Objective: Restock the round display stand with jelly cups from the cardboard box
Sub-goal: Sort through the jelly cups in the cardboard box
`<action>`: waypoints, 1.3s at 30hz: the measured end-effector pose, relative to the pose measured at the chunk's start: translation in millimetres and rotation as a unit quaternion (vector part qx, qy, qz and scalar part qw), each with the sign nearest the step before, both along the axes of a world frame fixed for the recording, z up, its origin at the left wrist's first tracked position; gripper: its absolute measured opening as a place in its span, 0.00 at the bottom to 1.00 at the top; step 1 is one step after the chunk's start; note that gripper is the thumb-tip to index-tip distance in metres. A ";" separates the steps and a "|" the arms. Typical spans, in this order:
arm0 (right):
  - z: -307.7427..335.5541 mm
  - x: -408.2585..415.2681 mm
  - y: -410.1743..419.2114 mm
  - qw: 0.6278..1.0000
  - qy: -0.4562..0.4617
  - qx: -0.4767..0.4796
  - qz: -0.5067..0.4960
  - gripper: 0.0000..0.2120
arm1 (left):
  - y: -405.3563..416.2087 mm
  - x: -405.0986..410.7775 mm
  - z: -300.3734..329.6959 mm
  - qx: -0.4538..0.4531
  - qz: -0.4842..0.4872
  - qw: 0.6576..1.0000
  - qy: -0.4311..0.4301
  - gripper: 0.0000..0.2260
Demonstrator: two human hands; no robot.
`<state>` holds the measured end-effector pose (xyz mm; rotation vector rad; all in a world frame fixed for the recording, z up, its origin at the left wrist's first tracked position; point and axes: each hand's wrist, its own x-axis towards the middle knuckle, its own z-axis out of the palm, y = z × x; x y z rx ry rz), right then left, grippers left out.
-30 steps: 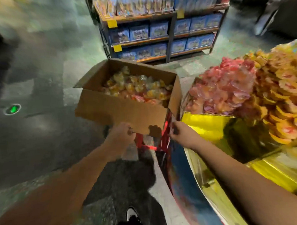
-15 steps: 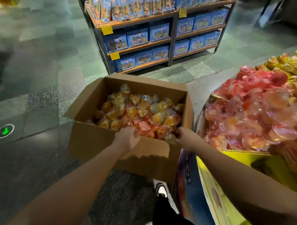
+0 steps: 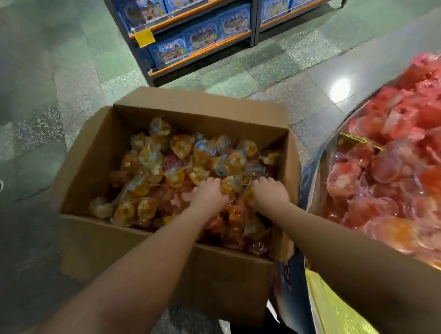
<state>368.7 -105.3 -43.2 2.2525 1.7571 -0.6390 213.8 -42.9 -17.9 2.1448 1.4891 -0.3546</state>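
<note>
The jelly cups [image 3: 189, 168] lie heaped loose in the open box [image 3: 92, 157], mostly orange with some red ones lower down, piled deepest toward the middle and right. Both hands are down in that heap near the box's near-right corner. The left hand [image 3: 209, 193] lies knuckles up with its fingers curled into the cups; the right hand [image 3: 269, 190] lies just beside it, curled the same way, with a few cups between the two. The fingertips are buried, so I cannot tell how many cups either hand has, only that both are closing on cups rather than lying flat.

The step in hand looks like gathering a double handful. To do it well, the hands should scoop from underneath and draw toward each other, so the cups between them get cradled instead of squeezed; the thin plastic and film lids probably deform and slip under a hard pinch. A modest load is wiser than a heaped one, since loose cups on top would likely spill on the way over.

The stand [image 3: 316, 183] is touching or nearly touching the box on the right, already piled with red cups [image 3: 396, 159], so the carry is short: lift clear of the box wall, swing right, and let go low over the pile.

Beyond the box, on the tiled floor [image 3: 58, 73], stands a shelf [image 3: 190, 14] of blue packs.
</note>
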 end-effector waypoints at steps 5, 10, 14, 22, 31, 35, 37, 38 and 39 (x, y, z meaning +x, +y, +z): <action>-29.1 -2.7 8.9 0.999 0.021 -0.007 -0.040 0.22 | 13.5 19.9 -45.5 -0.002 -0.032 0.998 0.048 0.23; -45.7 -3.9 11.0 0.999 -0.002 0.010 -0.047 0.25 | 15.0 24.5 -76.6 0.038 -0.026 0.996 0.082 0.31; -56.4 -3.6 14.1 0.998 -0.009 0.011 -0.058 0.25 | 17.0 24.9 -91.8 0.070 -0.015 0.994 0.081 0.28; -28.3 -4.3 0.1 0.987 0.089 0.070 -0.115 0.35 | -11.5 -6.8 -47.2 0.088 0.098 0.990 -0.053 0.23; 60.7 -46.5 -132.8 0.850 0.402 0.208 -0.270 0.22 | -130.1 -75.1 75.7 -0.186 0.245 0.859 -0.410 0.14; 89.9 -80.6 -221.9 0.806 0.439 0.272 -0.288 0.23 | -196.7 -99.8 98.2 -0.208 0.241 0.816 -0.482 0.17; 101.1 -100.0 -270.1 0.771 0.463 0.308 -0.310 0.23 | -234.0 -114.8 105.1 -0.217 0.206 0.814 -0.497 0.17; 107.1 -108.4 -290.5 0.761 0.465 0.322 -0.319 0.23 | -248.9 -121.4 108.4 -0.233 0.198 0.809 -0.502 0.15; 111.7 -115.7 -308.7 0.754 0.463 0.333 -0.326 0.23 | -262.5 -127.2 111.7 -0.247 0.188 0.805 -0.505 0.14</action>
